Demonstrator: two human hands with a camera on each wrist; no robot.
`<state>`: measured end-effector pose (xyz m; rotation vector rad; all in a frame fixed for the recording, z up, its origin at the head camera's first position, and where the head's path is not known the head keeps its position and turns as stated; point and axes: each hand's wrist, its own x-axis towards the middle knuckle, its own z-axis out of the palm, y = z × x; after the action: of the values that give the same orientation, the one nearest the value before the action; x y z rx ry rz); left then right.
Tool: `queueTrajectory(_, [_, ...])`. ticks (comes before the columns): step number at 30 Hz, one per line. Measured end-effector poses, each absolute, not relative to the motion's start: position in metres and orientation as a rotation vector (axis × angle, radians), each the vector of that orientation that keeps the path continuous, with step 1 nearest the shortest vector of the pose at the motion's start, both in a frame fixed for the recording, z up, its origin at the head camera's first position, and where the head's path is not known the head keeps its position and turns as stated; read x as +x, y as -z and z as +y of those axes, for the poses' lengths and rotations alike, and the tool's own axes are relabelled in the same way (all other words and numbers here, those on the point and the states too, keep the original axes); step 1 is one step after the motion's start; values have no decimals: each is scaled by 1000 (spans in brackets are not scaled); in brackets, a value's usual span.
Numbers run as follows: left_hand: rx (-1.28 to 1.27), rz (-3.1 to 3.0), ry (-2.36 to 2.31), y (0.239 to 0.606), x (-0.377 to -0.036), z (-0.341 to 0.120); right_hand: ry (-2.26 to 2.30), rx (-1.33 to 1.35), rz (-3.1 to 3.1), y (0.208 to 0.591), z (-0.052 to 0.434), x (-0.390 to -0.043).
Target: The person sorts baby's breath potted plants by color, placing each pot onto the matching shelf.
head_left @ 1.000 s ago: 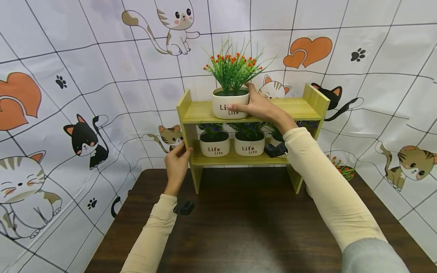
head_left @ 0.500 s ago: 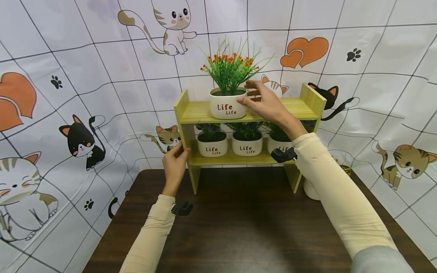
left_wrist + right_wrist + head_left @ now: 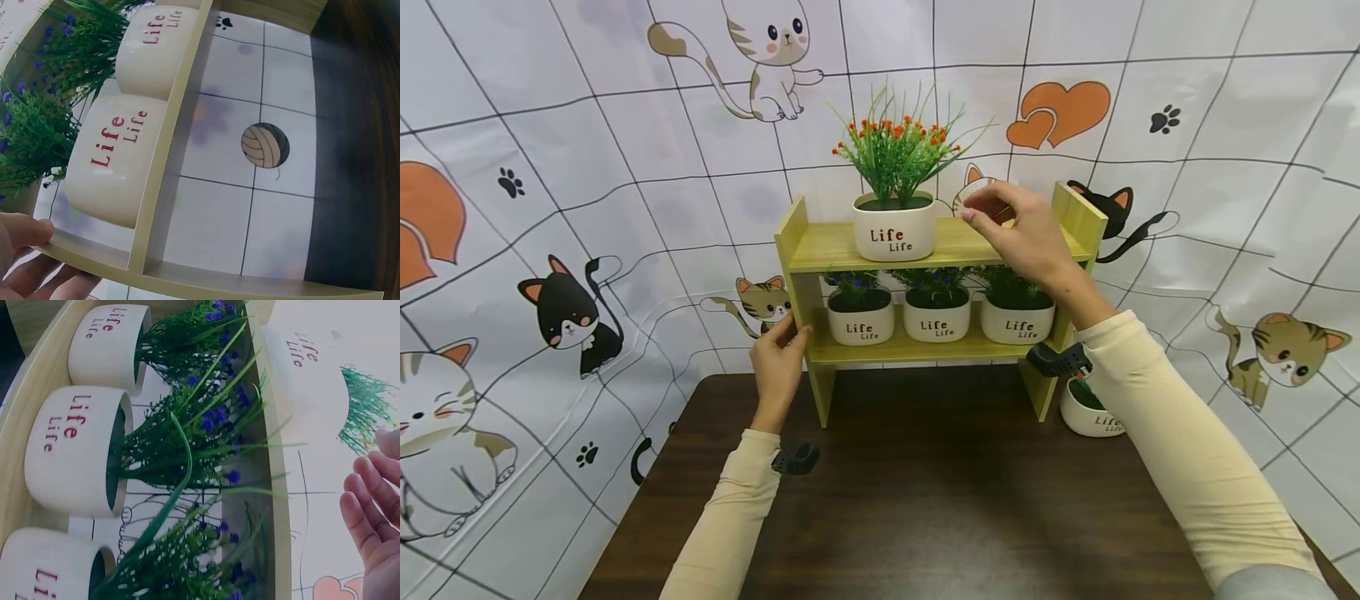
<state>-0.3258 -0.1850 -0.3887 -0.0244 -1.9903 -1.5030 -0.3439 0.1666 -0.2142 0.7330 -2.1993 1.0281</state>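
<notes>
A white pot with orange-flowered green grass [image 3: 893,227] [image 3: 309,384] stands on the top board of a small yellow wooden shelf [image 3: 827,247]. My right hand [image 3: 1011,225] [image 3: 375,509] hovers over the top board just right of that pot, fingers loosely bent, holding nothing. My left hand [image 3: 778,358] [image 3: 25,250] grips the shelf's left upright at the lower board. Three white pots with purple flowers [image 3: 934,315] [image 3: 72,447] [image 3: 109,156] stand in a row on the lower board.
The shelf stands at the back of a dark wooden table [image 3: 925,500] against a cat-print cloth wall [image 3: 587,167]. Another white pot [image 3: 1090,412] sits on the table right of the shelf, partly behind my right forearm.
My right hand has let go of the orange-flowered pot and drawn away to the right. The pot stays on the top board. My left hand has kept its hold on the shelf.
</notes>
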Motion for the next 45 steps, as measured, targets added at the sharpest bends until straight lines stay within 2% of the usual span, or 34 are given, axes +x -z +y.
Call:
queueTrajectory(23, [-20, -2009, 1497, 386, -325, -186, -909, 632, -2112, 227, 241, -299])
queueTrajectory(35, [-32, -2007, 1475, 385, -327, -187, -812, 545, -2155, 255, 291, -283])
queueTrajectory(45, [-22, -2014, 1503, 387, -325, -185, -850, 369, -2213, 292, 343, -268])
